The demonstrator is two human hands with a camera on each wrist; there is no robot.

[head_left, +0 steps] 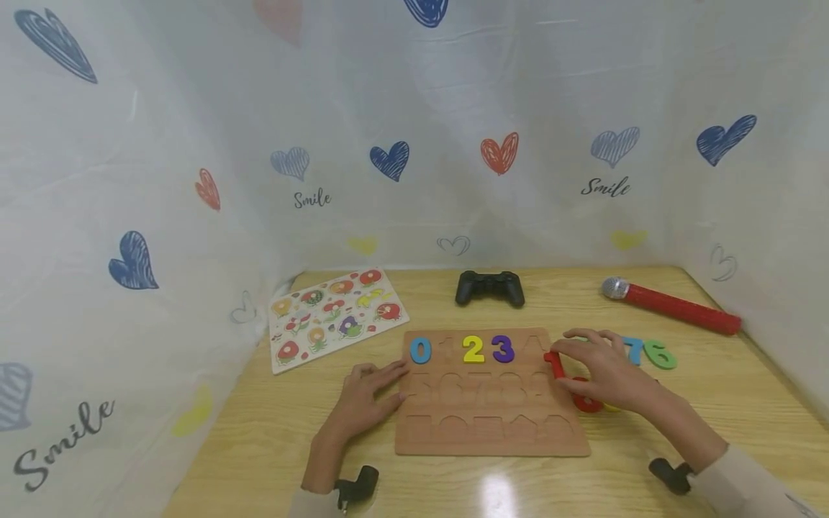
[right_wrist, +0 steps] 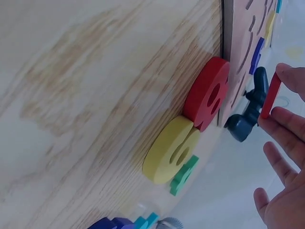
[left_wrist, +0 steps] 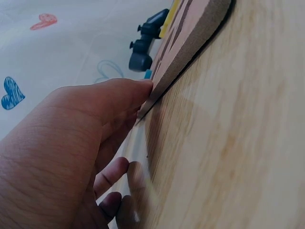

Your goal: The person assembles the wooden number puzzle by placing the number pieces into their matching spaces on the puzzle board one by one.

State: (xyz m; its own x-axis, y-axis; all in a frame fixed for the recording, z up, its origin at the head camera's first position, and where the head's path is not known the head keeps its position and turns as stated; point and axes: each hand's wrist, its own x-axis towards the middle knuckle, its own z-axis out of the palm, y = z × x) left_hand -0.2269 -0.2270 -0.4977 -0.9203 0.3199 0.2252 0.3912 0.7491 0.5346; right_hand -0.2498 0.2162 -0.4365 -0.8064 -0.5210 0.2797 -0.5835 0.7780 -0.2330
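Note:
My right hand (head_left: 612, 374) pinches a red number 1 (head_left: 555, 365) between thumb and fingers, over the right edge of a wooden number board (head_left: 492, 446). In the right wrist view the red piece (right_wrist: 270, 97) is seen edge-on. My left hand (head_left: 363, 403) touches the board's left edge with its fingertips, the other fingers loose beside it. A blue 0 (head_left: 413, 351), a yellow 2 (head_left: 474, 358) and a purple 3 (head_left: 508, 351) sit in the board's top row, with a vacant 1-shaped recess between 0 and 2.
Right of the board lie a red 8 (right_wrist: 205, 90), a yellow numeral (right_wrist: 162, 155), a blue 7 (head_left: 635, 350) and a green 6 (head_left: 659, 354). Behind are a fruit puzzle board (head_left: 285, 363), a black game controller (head_left: 489, 283) and a red microphone (head_left: 680, 308). A printed curtain surrounds the table.

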